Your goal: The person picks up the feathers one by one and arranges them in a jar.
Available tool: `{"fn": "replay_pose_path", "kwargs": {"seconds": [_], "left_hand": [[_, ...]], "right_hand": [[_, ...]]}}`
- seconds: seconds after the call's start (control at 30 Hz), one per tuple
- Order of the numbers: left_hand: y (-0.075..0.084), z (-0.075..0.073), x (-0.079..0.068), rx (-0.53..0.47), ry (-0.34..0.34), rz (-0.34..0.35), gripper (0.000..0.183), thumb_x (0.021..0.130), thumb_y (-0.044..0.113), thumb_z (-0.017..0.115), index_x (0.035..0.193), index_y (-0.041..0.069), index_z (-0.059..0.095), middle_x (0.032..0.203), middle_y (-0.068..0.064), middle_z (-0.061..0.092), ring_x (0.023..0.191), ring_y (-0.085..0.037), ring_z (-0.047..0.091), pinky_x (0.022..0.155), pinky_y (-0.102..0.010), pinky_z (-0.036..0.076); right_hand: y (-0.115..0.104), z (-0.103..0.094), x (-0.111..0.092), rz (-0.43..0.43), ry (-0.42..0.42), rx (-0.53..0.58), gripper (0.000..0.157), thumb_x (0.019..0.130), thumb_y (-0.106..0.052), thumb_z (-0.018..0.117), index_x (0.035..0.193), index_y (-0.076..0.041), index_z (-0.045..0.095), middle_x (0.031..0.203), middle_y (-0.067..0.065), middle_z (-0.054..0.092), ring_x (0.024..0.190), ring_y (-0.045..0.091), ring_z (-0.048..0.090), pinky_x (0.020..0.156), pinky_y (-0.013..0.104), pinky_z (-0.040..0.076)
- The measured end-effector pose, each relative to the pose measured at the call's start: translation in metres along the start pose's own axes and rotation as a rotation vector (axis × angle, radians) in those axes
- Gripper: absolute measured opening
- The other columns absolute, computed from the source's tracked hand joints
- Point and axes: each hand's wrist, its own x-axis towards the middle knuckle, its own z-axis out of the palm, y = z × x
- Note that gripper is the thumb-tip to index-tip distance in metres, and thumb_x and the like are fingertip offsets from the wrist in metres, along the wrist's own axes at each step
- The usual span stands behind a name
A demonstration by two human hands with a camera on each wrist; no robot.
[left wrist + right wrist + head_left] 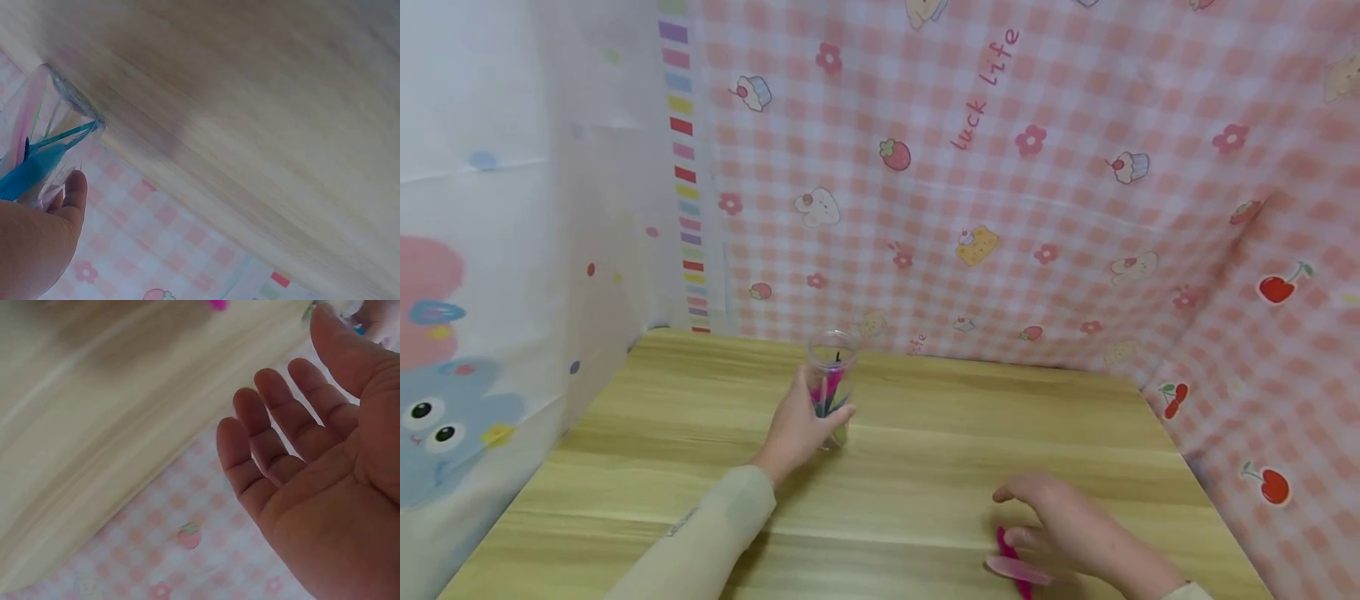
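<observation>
My left hand (pixel 797 429) grips a clear plastic cup (pixel 833 342) that stands upright on the table, fingers and thumb round its side. Inside the cup are slim colored items; a pink one (pixel 833 379) shows from the head, and a blue one (pixel 37 169) shows through the wall in the left wrist view. My right hand (pixel 1071 525) hovers at the near right with fingers loosely bent and nothing in its palm. Just beside its thumb lies a slim magenta item (pixel 1003 542), crossed by a pale pink, blade-like piece (pixel 1017 570); their exact kind I cannot tell.
The wood-grain table (pixel 925 467) reaches back to a pink checked cloth wall (pixel 1000 192). More checked cloth with cherries hangs along the right side. A white cloth (pixel 497 208) with cartoon prints hangs on the left.
</observation>
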Motion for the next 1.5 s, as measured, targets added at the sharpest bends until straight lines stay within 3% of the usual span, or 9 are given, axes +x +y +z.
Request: {"fn": "replay_pose_path", "kwargs": {"seconds": [0.17, 0.43, 0.6, 0.8, 0.93, 1.03, 1.13, 1.33, 1.5], "left_hand": [[0.000, -0.003, -0.001, -0.012, -0.008, -0.008, 0.079, 0.094, 0.035, 0.084, 0.152, 0.012, 0.035, 0.151, -0.020, 0.057, 0.144, -0.044, 0.055, 0.122, -0.064, 0.044], [-0.001, -0.002, 0.000, -0.006, -0.004, -0.006, 0.081, 0.094, 0.034, 0.084, 0.153, 0.010, 0.033, 0.151, -0.023, 0.057, 0.143, -0.045, 0.055, 0.121, -0.065, 0.045], [0.000, -0.002, 0.001, 0.000, -0.001, -0.006, 0.081, 0.095, 0.034, 0.084, 0.153, 0.010, 0.033, 0.151, -0.023, 0.057, 0.143, -0.045, 0.055, 0.121, -0.065, 0.045], [0.003, -0.002, -0.001, 0.007, -0.005, -0.009, 0.081, 0.095, 0.034, 0.083, 0.153, 0.010, 0.032, 0.151, -0.023, 0.056, 0.144, -0.045, 0.054, 0.121, -0.065, 0.044], [0.003, -0.002, 0.000, 0.014, -0.007, -0.015, 0.081, 0.096, 0.034, 0.082, 0.154, 0.010, 0.032, 0.152, -0.023, 0.056, 0.145, -0.045, 0.054, 0.121, -0.065, 0.044], [0.003, -0.002, 0.001, 0.018, -0.005, -0.013, 0.083, 0.095, 0.035, 0.083, 0.155, 0.010, 0.031, 0.153, -0.024, 0.056, 0.145, -0.046, 0.054, 0.121, -0.065, 0.044], [0.004, -0.002, 0.001, 0.014, 0.000, -0.007, 0.083, 0.094, 0.036, 0.084, 0.154, 0.011, 0.032, 0.152, -0.023, 0.056, 0.145, -0.045, 0.054, 0.121, -0.065, 0.044], [0.004, -0.002, 0.002, 0.005, -0.008, -0.003, 0.082, 0.094, 0.035, 0.084, 0.154, 0.011, 0.033, 0.152, -0.022, 0.057, 0.144, -0.045, 0.054, 0.121, -0.064, 0.045], [0.003, 0.000, 0.000, -0.002, -0.006, -0.008, 0.080, 0.094, 0.034, 0.084, 0.152, 0.011, 0.034, 0.149, -0.022, 0.058, 0.142, -0.045, 0.056, 0.120, -0.064, 0.046]], "right_hand": [[0.013, 0.005, -0.013, 0.097, -0.030, -0.016, 0.043, 0.082, -0.024, 0.092, 0.121, -0.016, 0.074, 0.122, 0.001, 0.076, 0.115, 0.032, 0.072, 0.092, 0.053, 0.063], [0.033, 0.021, -0.013, 0.112, -0.083, 0.008, 0.036, 0.079, -0.016, 0.091, 0.112, -0.017, 0.077, 0.105, -0.009, 0.077, 0.097, 0.010, 0.070, 0.085, 0.038, 0.064], [0.039, 0.028, -0.012, 0.109, -0.050, -0.002, 0.036, 0.079, -0.015, 0.091, 0.112, -0.018, 0.078, 0.107, -0.010, 0.077, 0.098, 0.009, 0.070, 0.086, 0.038, 0.063], [0.037, 0.032, -0.009, 0.092, -0.086, 0.027, 0.040, 0.080, -0.022, 0.094, 0.116, -0.016, 0.077, 0.109, -0.009, 0.076, 0.101, 0.011, 0.070, 0.088, 0.037, 0.063], [0.029, 0.032, -0.010, 0.056, -0.113, 0.098, 0.033, 0.091, -0.020, 0.084, 0.122, -0.014, 0.074, 0.103, -0.012, 0.071, 0.092, 0.001, 0.063, 0.080, 0.029, 0.060], [0.019, 0.031, -0.015, 0.060, -0.159, 0.203, 0.028, 0.100, -0.032, 0.077, 0.123, -0.016, 0.072, 0.098, -0.015, 0.069, 0.087, -0.003, 0.060, 0.076, 0.024, 0.058], [0.011, 0.031, -0.019, 0.041, -0.194, 0.223, 0.031, 0.097, -0.044, 0.079, 0.115, -0.020, 0.073, 0.096, -0.017, 0.068, 0.084, -0.005, 0.059, 0.074, 0.022, 0.057], [0.006, 0.041, -0.009, -0.060, -0.104, 0.012, 0.013, 0.095, -0.020, 0.083, 0.096, -0.028, 0.074, 0.084, -0.023, 0.062, 0.076, -0.006, 0.049, 0.065, 0.019, 0.046], [0.004, 0.053, 0.033, -0.011, -0.010, -0.013, 0.016, 0.097, -0.015, 0.079, 0.091, -0.027, 0.070, 0.084, -0.020, 0.064, 0.077, -0.004, 0.052, 0.067, 0.023, 0.050]]}}
